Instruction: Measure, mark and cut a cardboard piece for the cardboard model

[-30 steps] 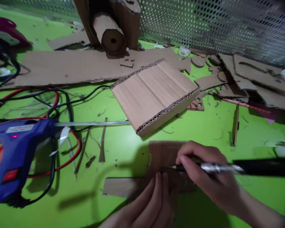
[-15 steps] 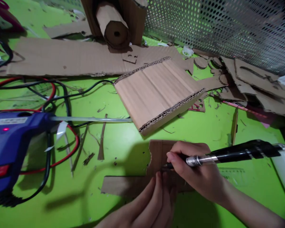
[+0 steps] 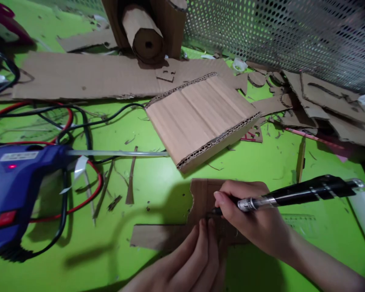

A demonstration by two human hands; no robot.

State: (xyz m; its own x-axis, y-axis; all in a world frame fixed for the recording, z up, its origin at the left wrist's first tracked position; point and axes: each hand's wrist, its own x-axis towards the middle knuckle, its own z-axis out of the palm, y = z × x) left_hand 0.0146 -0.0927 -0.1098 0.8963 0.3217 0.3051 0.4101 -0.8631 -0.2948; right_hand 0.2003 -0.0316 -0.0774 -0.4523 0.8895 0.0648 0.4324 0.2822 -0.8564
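Observation:
My right hand (image 3: 252, 219) grips a black pen (image 3: 313, 192), its tip down on a brown cardboard piece (image 3: 199, 194). This piece has a ragged, notched left edge and faint straight lines drawn on it. My left hand (image 3: 194, 259) presses its bunched fingertips onto the cardboard right beside the pen tip, holding it down. A narrow cardboard strip (image 3: 155, 235) sticks out to the left of that hand. Clear plastic with ruler-like marks (image 3: 301, 225) shows to the right of my right wrist; how far it runs under the hands is hidden.
A flat cardboard box (image 3: 203, 117) lies ahead of my hands. At left is a blue glue gun (image 3: 27, 182) with its red light lit, a glue stick (image 3: 118, 153) and tangled cables (image 3: 85, 125). Cardboard scraps (image 3: 328, 101) pile up at right, before a perforated metal panel (image 3: 276, 36).
The pen tip has shifted very slightly on the cardboard, and the pen's back end has dipped a little left. The left hand stays pressed in place. The view has moved slightly.

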